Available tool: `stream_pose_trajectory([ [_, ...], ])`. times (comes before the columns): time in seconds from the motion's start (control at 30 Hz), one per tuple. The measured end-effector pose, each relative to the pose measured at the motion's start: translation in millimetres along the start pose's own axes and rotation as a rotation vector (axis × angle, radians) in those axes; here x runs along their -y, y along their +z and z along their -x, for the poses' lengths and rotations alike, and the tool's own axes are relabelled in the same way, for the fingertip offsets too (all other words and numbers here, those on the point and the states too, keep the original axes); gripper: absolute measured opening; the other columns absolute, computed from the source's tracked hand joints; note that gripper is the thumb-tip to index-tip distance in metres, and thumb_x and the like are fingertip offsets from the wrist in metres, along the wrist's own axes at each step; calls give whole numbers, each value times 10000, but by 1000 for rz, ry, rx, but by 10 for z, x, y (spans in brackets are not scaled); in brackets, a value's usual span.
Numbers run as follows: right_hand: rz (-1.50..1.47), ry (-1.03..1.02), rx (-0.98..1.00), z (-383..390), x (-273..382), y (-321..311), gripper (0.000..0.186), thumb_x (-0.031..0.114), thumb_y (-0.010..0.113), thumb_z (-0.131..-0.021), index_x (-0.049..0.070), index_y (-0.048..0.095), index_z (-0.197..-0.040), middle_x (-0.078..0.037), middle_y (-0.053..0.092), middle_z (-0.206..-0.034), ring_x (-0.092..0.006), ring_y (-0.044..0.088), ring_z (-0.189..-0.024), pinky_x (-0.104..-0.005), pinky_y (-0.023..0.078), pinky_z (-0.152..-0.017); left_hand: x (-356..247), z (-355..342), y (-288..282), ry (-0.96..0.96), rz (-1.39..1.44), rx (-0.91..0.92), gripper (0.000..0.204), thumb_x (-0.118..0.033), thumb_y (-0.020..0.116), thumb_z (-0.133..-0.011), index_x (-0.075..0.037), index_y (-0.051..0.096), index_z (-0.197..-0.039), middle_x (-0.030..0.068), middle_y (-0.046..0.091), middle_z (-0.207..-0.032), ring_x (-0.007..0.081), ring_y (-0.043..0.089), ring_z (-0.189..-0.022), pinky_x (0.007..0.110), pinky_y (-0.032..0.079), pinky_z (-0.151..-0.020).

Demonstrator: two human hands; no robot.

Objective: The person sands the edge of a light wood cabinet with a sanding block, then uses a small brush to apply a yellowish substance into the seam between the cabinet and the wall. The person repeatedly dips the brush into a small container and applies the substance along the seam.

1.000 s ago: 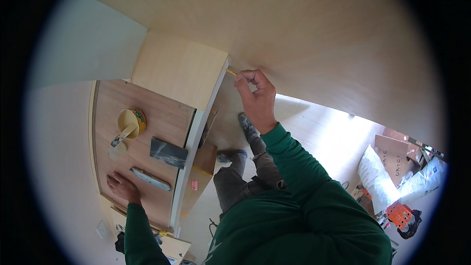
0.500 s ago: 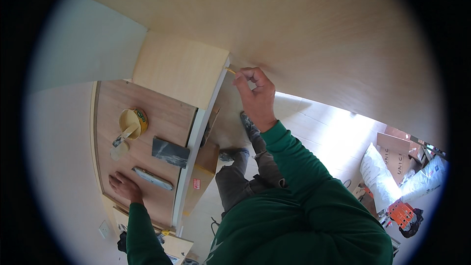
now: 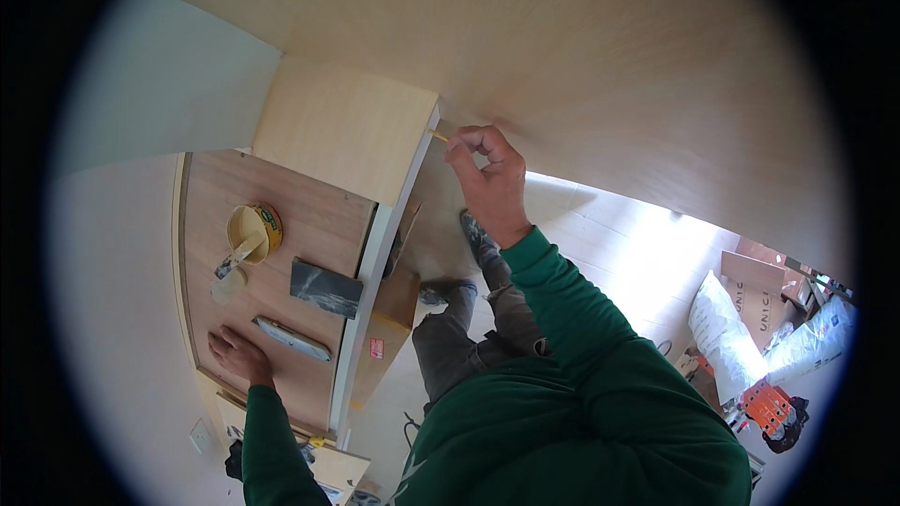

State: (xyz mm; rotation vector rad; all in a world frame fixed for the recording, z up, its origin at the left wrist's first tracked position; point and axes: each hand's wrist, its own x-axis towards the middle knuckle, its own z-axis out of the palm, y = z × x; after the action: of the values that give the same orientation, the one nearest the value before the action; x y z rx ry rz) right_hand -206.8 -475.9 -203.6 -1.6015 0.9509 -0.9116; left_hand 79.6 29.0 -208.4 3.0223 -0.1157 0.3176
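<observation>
My right hand [image 3: 489,178] pinches a thin yellowish stick [image 3: 439,136] between thumb and forefinger. Its tip is at the white front edge of a pale wood box section [image 3: 347,126]; whether it touches cannot be told. My left hand [image 3: 240,356] lies with fingers spread on a wooden shelf [image 3: 319,192]. Beside that hand is a utility knife [image 3: 292,339]. Farther up the shelf are a dark, dust-streaked flat sheet [image 3: 325,289] and a yellow tub [image 3: 270,225] of cream paste. A smeared spatula [image 3: 240,255] leans in the tub, near a pale round lid [image 3: 228,290].
A large wood panel [image 3: 600,66] spans the top and right. White plastic bags [image 3: 724,333], a cardboard box [image 3: 752,295] and an orange perforated object [image 3: 766,407] lie on the floor at right. My legs [image 3: 450,337] stand beside the shelf; a wall socket [image 3: 199,435] is at lower left.
Almost nothing differs. The right hand holds the stick at nearly the same spot, and the left hand stays on the shelf; the view has shifted very slightly.
</observation>
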Motion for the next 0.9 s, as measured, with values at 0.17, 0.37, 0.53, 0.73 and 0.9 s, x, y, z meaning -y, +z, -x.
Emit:
stream_pose_trajectory([
  [0.17,-108,44,-22,-5,2,4,104,87,703,-1005,-14,681,-1005,-65,752,-927,-130,700,-865,-293,532,-849,31,-8,6,5,17,-2,693,-509,443,-1109,42,496,-1527,279,494,-1555,445,443,-1444,517,363,-1200],
  [0.37,-60,39,1,-6,12,-2,82,66,691,-1004,-13,673,-992,-58,740,-922,-129,693,-877,-297,527,-859,27,-9,11,12,16,-7,694,-506,445,-1109,48,497,-1524,280,502,-1547,443,450,-1439,517,363,-1201],
  [0.53,-44,-10,21,1,-41,-26,89,70,697,-1005,-13,668,-1002,-56,735,-917,-124,690,-876,-297,527,-859,42,-18,22,15,11,-7,695,-503,446,-1109,52,496,-1524,281,504,-1547,439,451,-1441,515,365,-1200],
  [0.73,-127,62,5,-12,-14,7,72,53,681,-1001,-17,662,-1003,-61,735,-923,-123,689,-873,-297,528,-861,69,-18,34,31,5,-23,688,-498,454,-1109,58,513,-1510,288,512,-1538,448,462,-1430,517,373,-1193],
  [0.9,-51,9,45,-12,-20,-26,88,65,684,-1007,-22,666,-1013,-61,737,-928,-125,691,-872,-298,529,-860,0,-2,12,29,20,-29,691,-502,459,-1108,61,519,-1504,302,516,-1526,455,469,-1423,524,383,-1184],
])
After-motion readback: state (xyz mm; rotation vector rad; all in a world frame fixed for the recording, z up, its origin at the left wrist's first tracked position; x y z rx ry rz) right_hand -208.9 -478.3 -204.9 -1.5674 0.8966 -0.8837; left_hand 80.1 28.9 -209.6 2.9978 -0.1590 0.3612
